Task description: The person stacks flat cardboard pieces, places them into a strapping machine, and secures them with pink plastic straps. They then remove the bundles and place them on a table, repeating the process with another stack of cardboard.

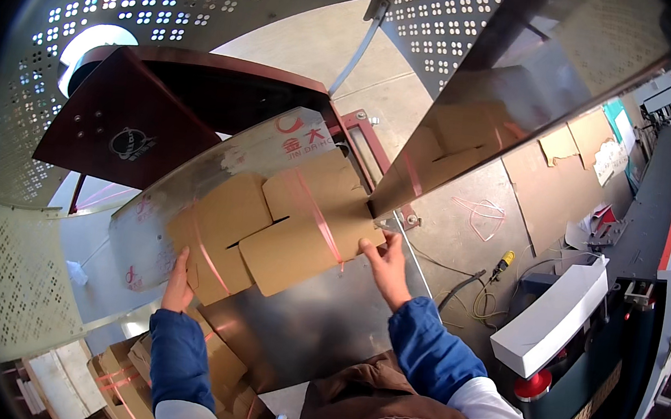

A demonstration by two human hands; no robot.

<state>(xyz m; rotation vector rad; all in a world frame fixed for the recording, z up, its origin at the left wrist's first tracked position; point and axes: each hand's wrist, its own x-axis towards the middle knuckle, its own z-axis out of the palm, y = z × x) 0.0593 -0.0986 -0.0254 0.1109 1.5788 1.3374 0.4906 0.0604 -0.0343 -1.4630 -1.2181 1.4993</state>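
Observation:
A bundle of flat brown cardboard box blanks lies at a slant on a shiny metal tabletop, with two pink straps running across it. Against its left end rests my left hand, fingers stretched along the edge rather than wrapped round it. At the right corner my right hand grips the bundle, thumb on top and the other fingers partly hidden at the edge. The far end of the bundle meets a tall polished metal panel, which mirrors the cardboard.
Beyond the tabletop stands a dark red machine body, with perforated metal sheets behind. More strapped cardboard is stacked at lower left. To the right are a cable with a yellow connector, a white box-shaped cover and a red button.

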